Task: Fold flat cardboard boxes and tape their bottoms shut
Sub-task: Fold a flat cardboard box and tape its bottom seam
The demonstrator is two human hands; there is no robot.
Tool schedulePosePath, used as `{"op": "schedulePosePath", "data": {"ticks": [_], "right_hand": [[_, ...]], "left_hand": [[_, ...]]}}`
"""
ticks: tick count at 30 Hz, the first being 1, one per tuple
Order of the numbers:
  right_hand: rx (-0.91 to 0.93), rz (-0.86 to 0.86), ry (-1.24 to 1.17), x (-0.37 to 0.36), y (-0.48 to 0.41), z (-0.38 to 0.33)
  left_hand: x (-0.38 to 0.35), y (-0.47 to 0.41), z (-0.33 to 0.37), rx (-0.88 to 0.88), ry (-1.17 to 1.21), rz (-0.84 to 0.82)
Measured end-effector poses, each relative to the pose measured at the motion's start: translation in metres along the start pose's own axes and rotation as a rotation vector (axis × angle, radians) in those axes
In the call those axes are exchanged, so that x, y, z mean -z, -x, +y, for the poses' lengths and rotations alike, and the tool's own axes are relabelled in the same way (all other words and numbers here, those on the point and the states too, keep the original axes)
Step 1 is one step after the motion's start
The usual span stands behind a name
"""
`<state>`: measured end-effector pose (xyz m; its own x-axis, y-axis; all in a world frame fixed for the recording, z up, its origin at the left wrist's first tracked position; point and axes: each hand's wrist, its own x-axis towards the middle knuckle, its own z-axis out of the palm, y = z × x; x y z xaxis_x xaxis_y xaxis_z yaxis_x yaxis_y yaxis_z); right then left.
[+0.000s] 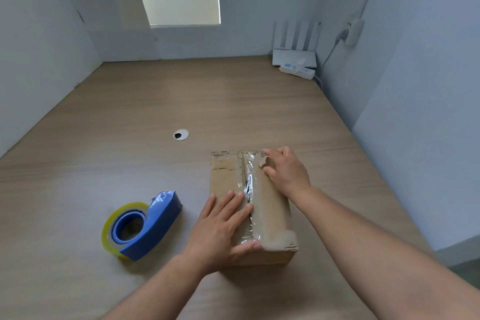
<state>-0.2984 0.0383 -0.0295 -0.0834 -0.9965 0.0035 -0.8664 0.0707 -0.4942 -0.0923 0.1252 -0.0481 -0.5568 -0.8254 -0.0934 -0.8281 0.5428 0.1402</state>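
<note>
A small brown cardboard box (272, 205) stands on the wooden desk with its flaps closed on top. A strip of clear tape (248, 184) runs along the middle seam. My left hand (223, 228) lies flat on the near left flap, fingers straight, thumb at the near edge by the tape's end. My right hand (285, 169) rests on the far right flap with relaxed fingers touching the cardboard beside the tape. A blue tape dispenser (145, 226) with a yellowish roll lies on the desk to the left of the box, apart from both hands.
A round cable grommet (181, 134) sits in the wooden desk (130, 125) beyond the box. A white router (294, 56) and power strip (298, 70) stand at the back right corner. Flat white boards (109, 15) lean against the back wall. Walls close in left and right.
</note>
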Motion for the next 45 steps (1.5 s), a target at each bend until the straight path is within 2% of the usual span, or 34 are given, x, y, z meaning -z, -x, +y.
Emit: {"op": "schedulePosePath", "data": {"ticks": [7, 10, 13, 17, 19, 25, 28, 32, 36, 38, 40, 41, 43, 45], "right_hand": [[-0.025, 0.06, -0.02, -0.017, -0.011, -0.002], [-0.222, 0.112, -0.088, -0.022, -0.012, -0.005], [-0.433, 0.051, -0.182, -0.026, -0.012, -0.003], [-0.495, -0.026, -0.224, -0.026, -0.016, -0.004], [-0.48, -0.05, -0.2, -0.026, -0.013, -0.007], [-0.255, -0.114, -0.016, -0.024, 0.036, -0.01], [-0.163, -0.172, 0.039, -0.026, 0.078, -0.011], [-0.166, -0.218, 0.019, -0.027, 0.12, -0.005], [-0.141, -0.19, -0.02, -0.029, 0.131, 0.0], [-0.145, -0.164, -0.036, -0.028, 0.126, 0.003], [-0.144, -0.163, -0.046, -0.027, 0.12, 0.006], [-0.142, -0.167, -0.051, -0.027, 0.117, 0.007], [-0.142, -0.169, -0.064, -0.026, 0.109, 0.007], [-0.141, -0.181, -0.07, -0.024, 0.101, 0.005]], "left_hand": [[0.0, 0.009, 0.003, 0.004, 0.1, 0.05], [0.001, 0.016, 0.005, -0.027, 0.121, 0.126], [0.003, 0.015, 0.007, -0.002, 0.099, 0.081], [0.0, 0.013, 0.01, 0.053, 0.028, 0.024], [0.001, 0.013, 0.011, 0.066, 0.018, 0.003], [-0.001, 0.016, 0.013, 0.093, 0.008, -0.035], [-0.005, 0.017, 0.014, 0.219, 0.006, -0.036], [-0.009, 0.024, 0.02, 0.454, 0.173, -0.016], [-0.006, 0.034, 0.012, 0.408, 0.399, 0.016], [-0.002, 0.038, -0.007, 0.416, 0.476, 0.126], [-0.002, 0.042, -0.036, 0.537, 0.394, 0.274], [-0.004, 0.046, -0.053, 0.621, 0.32, 0.297], [-0.008, 0.051, -0.081, 0.747, 0.222, 0.224], [-0.016, 0.053, -0.098, 0.785, 0.186, 0.088]]}}
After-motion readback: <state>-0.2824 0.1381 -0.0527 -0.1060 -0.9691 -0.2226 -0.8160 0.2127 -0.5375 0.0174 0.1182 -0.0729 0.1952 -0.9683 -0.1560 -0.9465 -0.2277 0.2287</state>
